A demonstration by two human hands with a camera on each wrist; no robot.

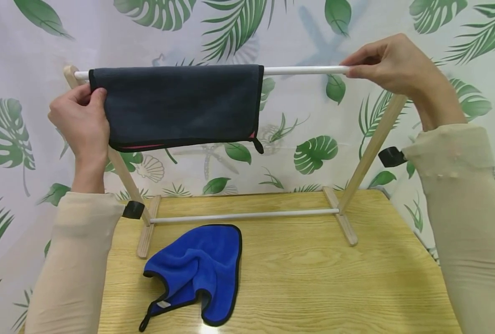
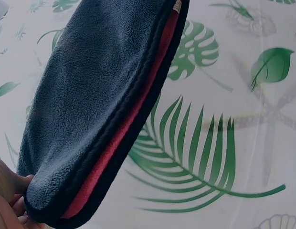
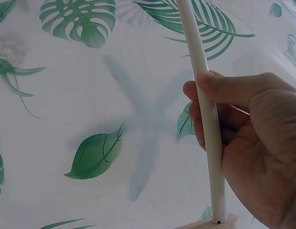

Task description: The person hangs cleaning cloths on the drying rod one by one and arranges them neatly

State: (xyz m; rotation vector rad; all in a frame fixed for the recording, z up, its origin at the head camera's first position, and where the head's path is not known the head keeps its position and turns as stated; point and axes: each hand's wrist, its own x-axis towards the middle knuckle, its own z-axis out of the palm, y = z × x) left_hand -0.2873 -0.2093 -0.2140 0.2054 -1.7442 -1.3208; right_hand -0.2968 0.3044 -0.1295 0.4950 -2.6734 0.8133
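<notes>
A dark grey towel [image 1: 180, 104] with black trim hangs folded over the white top bar [image 1: 301, 70] of a wooden rack, toward its left end. Pink lining shows between its two layers in the left wrist view, where the towel [image 2: 100, 90] fills the upper left. My left hand [image 1: 84, 118] pinches the towel's left edge just below the bar. My right hand [image 1: 401, 69] grips the bar near its right end, thumb and fingers on either side of it. On the table below lies a crumpled blue towel [image 1: 205, 269] with black trim and a hanging loop.
The rack's wooden legs [image 1: 370, 155] slant down to flat feet [image 1: 345, 225] on the wooden table [image 1: 314, 278]. A lower white rod [image 1: 247, 215] joins the feet. Behind hangs a white curtain [image 1: 247, 171] printed with green leaves.
</notes>
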